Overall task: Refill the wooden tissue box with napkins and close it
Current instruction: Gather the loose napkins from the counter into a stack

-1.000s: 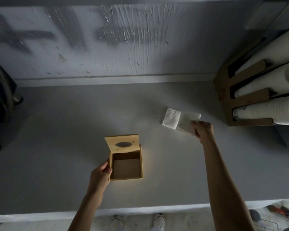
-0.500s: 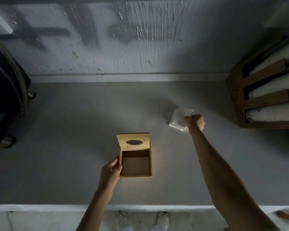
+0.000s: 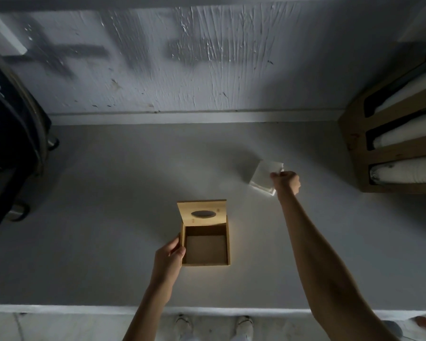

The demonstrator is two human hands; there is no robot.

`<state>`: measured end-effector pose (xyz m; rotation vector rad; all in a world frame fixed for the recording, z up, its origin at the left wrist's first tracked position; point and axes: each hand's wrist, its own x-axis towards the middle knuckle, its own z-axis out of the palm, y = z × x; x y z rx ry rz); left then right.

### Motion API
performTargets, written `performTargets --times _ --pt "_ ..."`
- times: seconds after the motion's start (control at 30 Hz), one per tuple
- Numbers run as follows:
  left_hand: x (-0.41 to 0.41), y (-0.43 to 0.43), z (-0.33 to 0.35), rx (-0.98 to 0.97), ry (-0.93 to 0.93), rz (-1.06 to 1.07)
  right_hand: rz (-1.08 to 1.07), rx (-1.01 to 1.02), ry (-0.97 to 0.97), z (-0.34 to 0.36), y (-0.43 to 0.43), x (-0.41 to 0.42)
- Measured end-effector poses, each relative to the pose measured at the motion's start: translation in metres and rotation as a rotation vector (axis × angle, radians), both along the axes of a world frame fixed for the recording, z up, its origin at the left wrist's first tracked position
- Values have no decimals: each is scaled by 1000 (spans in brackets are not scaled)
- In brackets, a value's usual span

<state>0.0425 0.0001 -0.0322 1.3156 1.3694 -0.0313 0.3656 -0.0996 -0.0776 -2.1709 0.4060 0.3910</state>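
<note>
Dark painted strokes run across the rough, ridged wall (image 3: 207, 70) beyond the wooden tissue box (image 3: 228, 242), too smeared to read. The box itself is square, pale grained wood, sitting on the smooth grey counter (image 3: 108, 193). Its hinged lid (image 3: 217, 207) stands open at the far side, with an oval slot (image 3: 203, 213) cut in the middle, and the bare flat floor inside shows.

The left hand (image 3: 169, 258) grips the box's left wall, thumb at the rim and fingers curled on the outside. Beyond the box and to its right, the right hand (image 3: 286, 182) is a closed fist pinching a flat, square stack of white napkins (image 3: 263, 177) by its edge. The stack is tilted; I cannot tell whether it touches the counter.

Far right of the box, a wooden rack (image 3: 389, 166) holds ribbed white cup stacks (image 3: 408, 173) lying sideways. Far left of the box sits a dark, bulky machine (image 3: 8, 143).
</note>
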Motion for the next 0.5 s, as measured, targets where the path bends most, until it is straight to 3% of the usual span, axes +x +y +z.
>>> performTargets --times 0.13,0.5 --pt "-1 1 0 6 4 -19 -50 40 -50 -1 -3 0" --pt "-1 2 -4 6 -6 -6 66 -144 -94 -14 1 -9"
